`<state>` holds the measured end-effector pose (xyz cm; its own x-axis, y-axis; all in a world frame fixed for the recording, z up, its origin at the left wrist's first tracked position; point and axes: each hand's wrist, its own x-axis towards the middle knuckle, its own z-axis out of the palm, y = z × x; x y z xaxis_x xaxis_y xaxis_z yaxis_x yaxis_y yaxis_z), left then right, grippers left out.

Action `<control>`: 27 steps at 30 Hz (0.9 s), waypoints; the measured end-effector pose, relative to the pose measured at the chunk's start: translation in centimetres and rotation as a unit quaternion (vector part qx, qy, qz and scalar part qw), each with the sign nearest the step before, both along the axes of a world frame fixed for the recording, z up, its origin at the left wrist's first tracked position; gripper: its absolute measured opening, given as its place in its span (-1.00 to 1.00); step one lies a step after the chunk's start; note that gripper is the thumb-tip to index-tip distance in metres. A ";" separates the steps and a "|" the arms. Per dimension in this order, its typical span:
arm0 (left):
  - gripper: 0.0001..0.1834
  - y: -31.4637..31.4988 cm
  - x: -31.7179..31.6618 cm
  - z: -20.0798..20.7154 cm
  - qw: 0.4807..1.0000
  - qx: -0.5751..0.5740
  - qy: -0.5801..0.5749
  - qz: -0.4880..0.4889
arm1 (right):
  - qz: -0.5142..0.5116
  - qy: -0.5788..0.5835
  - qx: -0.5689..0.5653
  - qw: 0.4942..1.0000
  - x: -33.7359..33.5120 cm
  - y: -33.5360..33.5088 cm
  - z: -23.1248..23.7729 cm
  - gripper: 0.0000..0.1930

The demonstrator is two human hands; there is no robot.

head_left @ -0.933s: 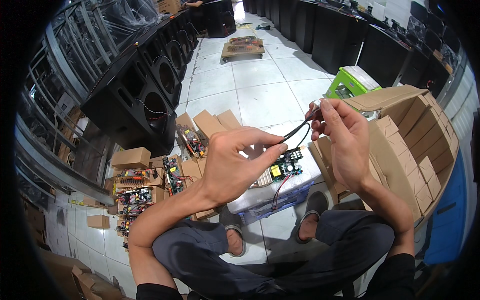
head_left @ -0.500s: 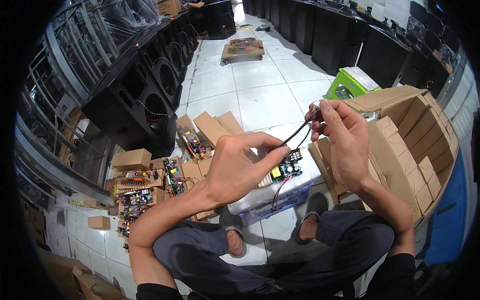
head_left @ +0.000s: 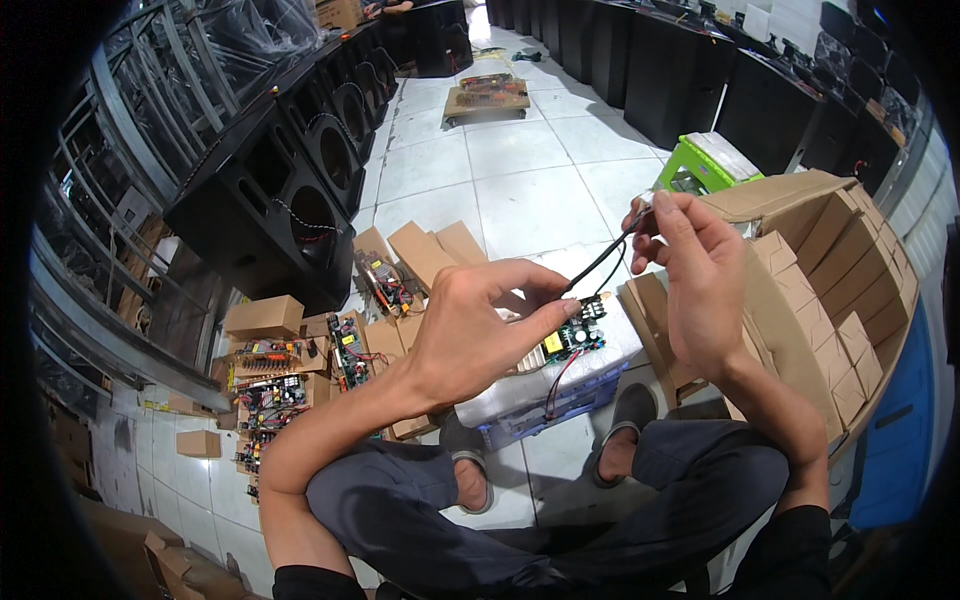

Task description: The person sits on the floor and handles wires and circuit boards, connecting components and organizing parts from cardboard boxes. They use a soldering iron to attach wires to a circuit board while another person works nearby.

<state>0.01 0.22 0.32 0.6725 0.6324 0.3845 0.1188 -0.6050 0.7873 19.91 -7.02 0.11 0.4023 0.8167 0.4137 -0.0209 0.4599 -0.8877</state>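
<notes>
Between my hands runs a black cable [head_left: 603, 264], slanting up to the right. My left hand [head_left: 480, 325] pinches its lower end between thumb and fingers. My right hand [head_left: 690, 265] is closed at the upper end, on a small white connector [head_left: 646, 200] that its fingers partly cover. Below the cable, a green circuit board [head_left: 572, 345] with black, yellow and silver parts lies on a white foam block [head_left: 500, 400], partly hidden behind my left hand. Thin red and black wires [head_left: 562, 375] hang from the board over the block's front edge.
The foam rests on a blue plastic stool [head_left: 560, 405]. Right of it stands a large open carton [head_left: 760, 300] holding small boxes. More circuit boards [head_left: 270, 395] and brown boxes [head_left: 265, 318] lie at left. Black speaker cabinets [head_left: 270, 200] line both sides; a green stool [head_left: 690, 165] stands beyond the carton.
My right hand has shifted slightly up and to the right with the connector, and the cable's upper end has moved with it. My left hand has stayed almost still.
</notes>
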 end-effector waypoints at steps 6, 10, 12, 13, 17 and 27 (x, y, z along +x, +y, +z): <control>-0.79 0.7 -0.1 -0.8 0.997 0.057 -0.016 0.052 | -0.022 0.036 0.034 0.999 0.4 -0.1 0.1 -0.72; -0.77 0.8 0.0 -0.8 0.990 -0.089 -0.099 0.049 | -0.009 0.039 0.040 0.998 -0.2 -0.1 0.5 -0.71; -0.77 1.2 0.0 -0.5 0.973 -0.174 -0.145 0.048 | 0.000 0.026 0.032 0.999 -0.3 -0.1 0.5 -0.71; -0.77 1.4 0.0 -0.2 0.964 -0.204 -0.164 0.047 | 0.003 0.005 0.015 1.000 -0.4 -0.1 0.3 -0.71; -0.74 1.4 -0.1 0.3 0.950 -0.244 -0.189 0.048 | 0.031 -0.104 -0.060 0.992 -0.8 -0.2 0.0 -0.73; -0.75 1.7 -0.2 -0.3 0.954 -0.218 -0.204 0.024 | 0.062 -0.314 -0.050 0.946 -2.0 -0.4 -1.0 -0.80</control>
<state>-0.17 1.88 0.05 0.4887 0.8186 0.3019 -0.2325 -0.2113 0.9494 17.96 -7.38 -0.86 0.0018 0.8894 0.4572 0.4767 0.4012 -0.7822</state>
